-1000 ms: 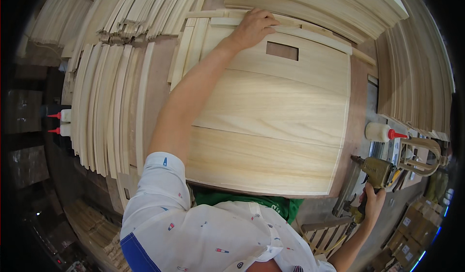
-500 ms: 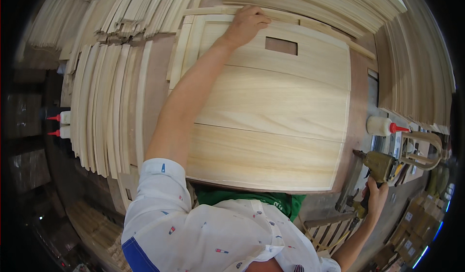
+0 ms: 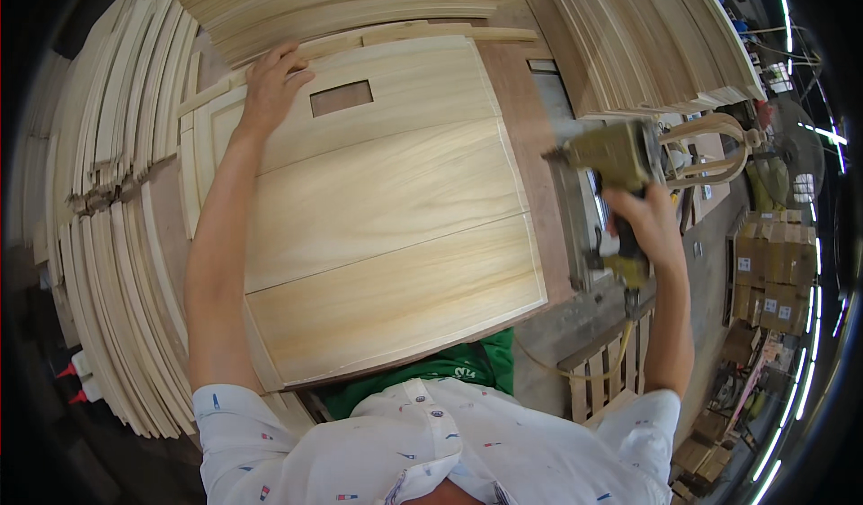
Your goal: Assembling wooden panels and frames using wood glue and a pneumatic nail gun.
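A pale wooden panel [image 3: 387, 186] made of several boards lies flat before me, with a small rectangular cut-out [image 3: 342, 98] near its far edge. A thin whitish line runs along its right and near edges. At the panel's far left, my left hand [image 3: 272, 87] rests on the edge by a narrow wooden strip [image 3: 393, 35], its fingers bent but apart. My right hand [image 3: 649, 222] is wrapped round the handle of an olive-coloured air nail gun [image 3: 614, 159]. The gun is raised off the panel's right side, nose pointing left, slightly blurred. A hose hangs from its base.
Stacks of wooden strips [image 3: 117, 298] stand at left, with more stacked boards [image 3: 342, 6] behind and at far right [image 3: 629, 37]. White bottles with red tips [image 3: 85, 377] sit at the left edge. Curved wooden pieces [image 3: 710, 132] lie beyond the gun; cartons [image 3: 773, 271] are farther right.
My right hand has lifted the nail gun up and inward, toward the panel's right edge. The view has turned, so the panel sits farther left. My left hand stays at the panel's far edge.
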A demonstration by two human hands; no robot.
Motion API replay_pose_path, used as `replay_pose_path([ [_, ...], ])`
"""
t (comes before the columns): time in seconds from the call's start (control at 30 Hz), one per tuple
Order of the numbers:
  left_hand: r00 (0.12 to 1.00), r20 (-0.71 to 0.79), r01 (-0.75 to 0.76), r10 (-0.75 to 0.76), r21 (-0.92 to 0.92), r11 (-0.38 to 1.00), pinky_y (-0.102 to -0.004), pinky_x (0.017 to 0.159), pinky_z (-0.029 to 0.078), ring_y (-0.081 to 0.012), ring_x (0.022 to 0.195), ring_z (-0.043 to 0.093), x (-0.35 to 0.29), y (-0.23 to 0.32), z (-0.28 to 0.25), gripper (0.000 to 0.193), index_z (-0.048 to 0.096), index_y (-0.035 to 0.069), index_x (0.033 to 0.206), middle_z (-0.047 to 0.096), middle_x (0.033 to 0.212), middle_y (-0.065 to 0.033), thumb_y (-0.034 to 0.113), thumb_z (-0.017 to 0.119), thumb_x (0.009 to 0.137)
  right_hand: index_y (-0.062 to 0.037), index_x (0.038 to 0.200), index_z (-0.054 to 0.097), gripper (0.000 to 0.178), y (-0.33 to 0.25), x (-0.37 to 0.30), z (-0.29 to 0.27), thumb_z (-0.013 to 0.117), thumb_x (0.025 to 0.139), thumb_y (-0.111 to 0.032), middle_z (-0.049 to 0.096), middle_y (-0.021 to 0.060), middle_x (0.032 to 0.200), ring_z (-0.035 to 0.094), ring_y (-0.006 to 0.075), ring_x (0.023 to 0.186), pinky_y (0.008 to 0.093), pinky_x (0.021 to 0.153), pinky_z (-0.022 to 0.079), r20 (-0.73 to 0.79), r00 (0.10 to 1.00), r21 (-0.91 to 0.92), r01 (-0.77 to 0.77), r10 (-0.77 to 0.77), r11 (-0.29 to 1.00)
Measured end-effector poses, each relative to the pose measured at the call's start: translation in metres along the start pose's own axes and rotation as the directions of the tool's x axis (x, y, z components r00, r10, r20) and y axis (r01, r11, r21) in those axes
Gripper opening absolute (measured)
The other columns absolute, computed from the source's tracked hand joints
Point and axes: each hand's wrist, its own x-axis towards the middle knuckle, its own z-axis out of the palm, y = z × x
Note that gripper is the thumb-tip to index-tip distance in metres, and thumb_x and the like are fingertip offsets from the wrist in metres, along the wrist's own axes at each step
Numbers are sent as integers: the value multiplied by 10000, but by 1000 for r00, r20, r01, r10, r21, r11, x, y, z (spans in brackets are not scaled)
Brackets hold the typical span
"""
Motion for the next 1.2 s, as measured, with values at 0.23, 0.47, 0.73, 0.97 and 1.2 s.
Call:
replay_pose_path([
  [0.23,987,-49,146,-152,-102,984,-419,994,330,-293,1165,521,5,5,6,477,583,79,1181,634,1170,-101,275,738,775,49,832,637,274,-75,119,36,641,812,-224,604,78,631,570,121,498,268,478,451,68,965,-75,258,-253,963],
  [0.47,990,-51,132,-132,0,991,-417,1001,328,-301,1159,523,2,1,4,484,586,66,1179,630,1175,-107,310,719,782,49,834,642,289,-99,183,70,646,817,-240,641,91,700,607,115,554,258,498,499,127,954,-98,283,-270,954],
  [0.73,990,-65,122,-123,-20,992,-407,995,369,-323,1139,531,4,3,1,477,605,63,1183,627,1175,-124,264,741,772,44,827,641,280,-94,194,74,641,789,-234,640,89,699,606,120,540,264,502,506,141,957,-161,273,-252,948],
  [0.97,990,-104,93,-97,-42,995,-413,997,389,-330,1149,522,-3,-10,12,508,604,47,1184,607,1174,-162,270,762,755,61,795,629,245,-89,197,82,625,776,-183,587,79,628,569,157,476,296,456,465,123,947,-84,307,-296,948],
  [1.2,965,-36,257,-260,334,907,-466,1102,272,-347,1331,363,-67,-2,-46,600,508,37,1327,463,1398,-163,376,657,855,46,725,635,264,-83,200,79,630,785,-211,581,74,588,556,148,446,289,421,442,99,955,-130,292,-280,948],
])
